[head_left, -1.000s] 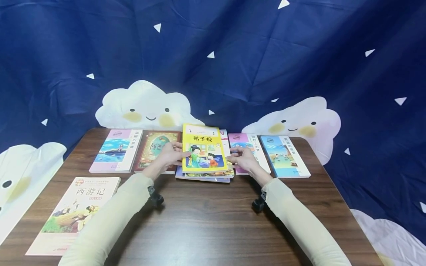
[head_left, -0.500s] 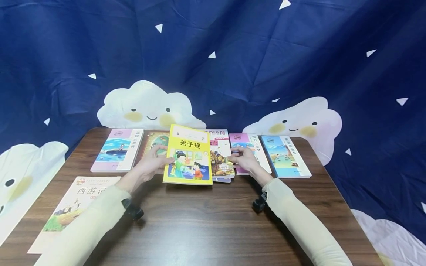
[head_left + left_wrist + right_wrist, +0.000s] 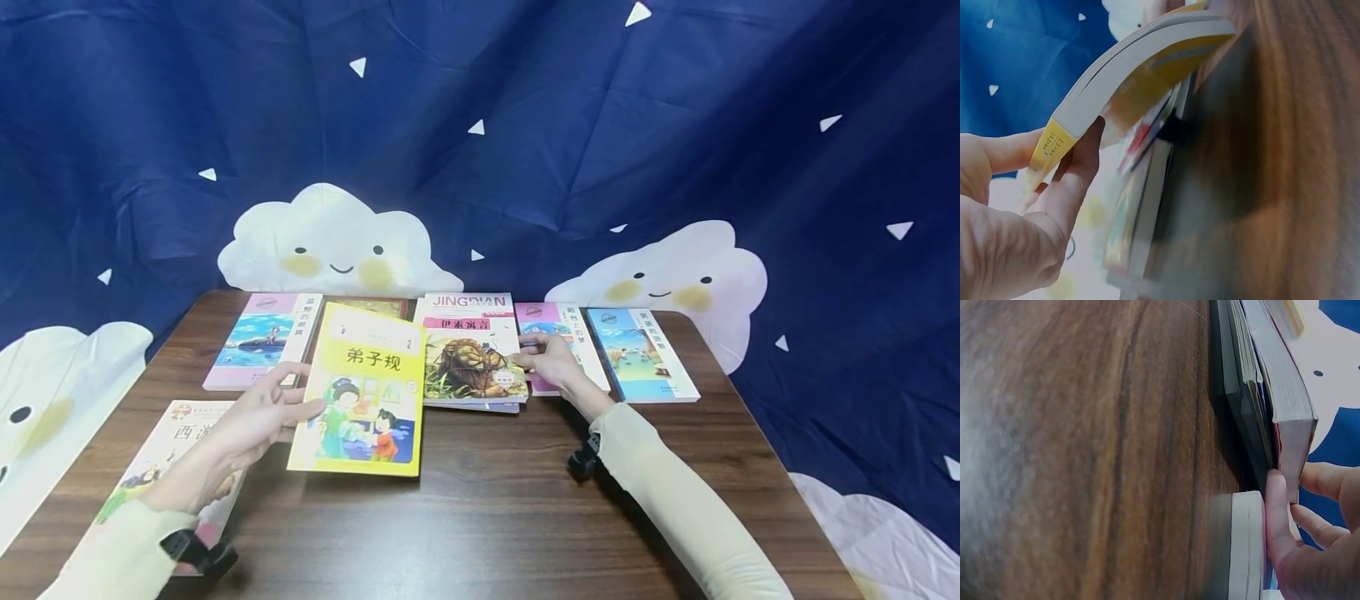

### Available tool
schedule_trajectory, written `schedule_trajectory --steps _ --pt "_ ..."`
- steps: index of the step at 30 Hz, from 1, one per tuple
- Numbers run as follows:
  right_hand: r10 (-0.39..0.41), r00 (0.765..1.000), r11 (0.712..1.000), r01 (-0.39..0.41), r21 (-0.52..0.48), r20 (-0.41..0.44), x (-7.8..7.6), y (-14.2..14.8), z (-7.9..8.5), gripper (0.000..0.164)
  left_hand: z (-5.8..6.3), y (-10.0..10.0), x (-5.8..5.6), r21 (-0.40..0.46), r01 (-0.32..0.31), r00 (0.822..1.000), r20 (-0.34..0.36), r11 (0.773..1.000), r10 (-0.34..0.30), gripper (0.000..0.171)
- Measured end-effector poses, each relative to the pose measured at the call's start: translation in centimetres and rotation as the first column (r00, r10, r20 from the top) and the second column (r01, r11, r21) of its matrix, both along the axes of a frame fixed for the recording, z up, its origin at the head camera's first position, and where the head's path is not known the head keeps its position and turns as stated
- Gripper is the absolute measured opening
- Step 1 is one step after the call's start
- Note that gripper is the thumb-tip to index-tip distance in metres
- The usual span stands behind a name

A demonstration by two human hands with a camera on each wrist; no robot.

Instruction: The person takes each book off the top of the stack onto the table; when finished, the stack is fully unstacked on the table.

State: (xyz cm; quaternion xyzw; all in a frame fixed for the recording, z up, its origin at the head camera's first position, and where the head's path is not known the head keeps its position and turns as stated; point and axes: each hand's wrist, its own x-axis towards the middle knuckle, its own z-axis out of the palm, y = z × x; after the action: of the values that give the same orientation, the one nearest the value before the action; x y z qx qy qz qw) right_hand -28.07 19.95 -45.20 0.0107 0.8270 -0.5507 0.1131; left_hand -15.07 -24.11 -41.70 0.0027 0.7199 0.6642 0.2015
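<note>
My left hand (image 3: 255, 421) pinches a yellow book (image 3: 371, 400) by its left edge, thumb on the cover and fingers behind. The left wrist view shows the book (image 3: 1147, 59) bending, raised off the table. Over at the stack, my right hand (image 3: 553, 364) grips the right edge of a lion-cover book (image 3: 467, 362), its thumb on top. In the right wrist view this book's spine (image 3: 1291, 447) sits between thumb and fingers, above thinner books (image 3: 1244, 369). A purple-edged book (image 3: 487, 407) shows beneath it.
Left of the stack lie a green-and-brown book (image 3: 375, 307), mostly hidden, and a whale-cover book (image 3: 258, 342). A pink book (image 3: 581, 333) and a blue book (image 3: 643, 354) lie to the right. A white book (image 3: 168, 458) rests under my left forearm on the wooden table (image 3: 480, 517).
My left hand has lifted the yellow book off the stack and carried it left and nearer, uncovering the lion-cover book. The right hand has stayed at the stack's right edge.
</note>
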Motion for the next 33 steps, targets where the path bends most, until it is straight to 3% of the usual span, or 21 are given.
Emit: schedule_trajectory --steps 3,7,12,18,25,28,33 --pt "-0.001 1.0 1.0 0.001 -0.001 0.001 0.0 -0.1 0.0 0.049 -0.2 -1.4 1.4 -0.005 0.003 1.0 0.003 1.0 -0.003 0.061" --pt "-0.001 1.0 1.0 0.001 -0.002 0.002 0.0 -0.1 -0.1 0.048 -1.1 -3.2 3.1 0.038 0.061 0.998 0.015 0.997 -0.062 0.05" --pt "-0.005 1.0 1.0 0.005 -0.001 -0.001 0.1 0.1 -0.2 0.048 -2.5 -4.8 4.6 0.069 0.085 0.993 0.079 0.994 -0.09 0.047" --pt "0.0 1.0 1.0 0.0 0.0 -0.003 0.1 0.0 -0.1 0.048 -4.1 -5.5 6.0 0.07 0.069 0.984 0.161 0.995 -0.08 0.058" --pt "-0.003 1.0 1.0 0.003 -0.008 -0.002 0.1 0.0 -0.2 0.048 -4.6 -6.1 7.3 0.055 0.057 0.972 0.224 0.997 -0.068 0.076" --pt "0.0 1.0 1.0 0.0 -0.005 -0.009 0.0 0.0 -0.2 0.049 -4.7 -6.4 7.6 0.016 0.045 0.969 0.244 0.999 -0.047 0.08" --pt "0.004 1.0 1.0 -0.004 0.006 -0.013 0.1 0.1 -0.1 0.05 -4.5 -6.5 7.9 -0.12 0.032 0.974 0.227 0.992 -0.004 0.088"
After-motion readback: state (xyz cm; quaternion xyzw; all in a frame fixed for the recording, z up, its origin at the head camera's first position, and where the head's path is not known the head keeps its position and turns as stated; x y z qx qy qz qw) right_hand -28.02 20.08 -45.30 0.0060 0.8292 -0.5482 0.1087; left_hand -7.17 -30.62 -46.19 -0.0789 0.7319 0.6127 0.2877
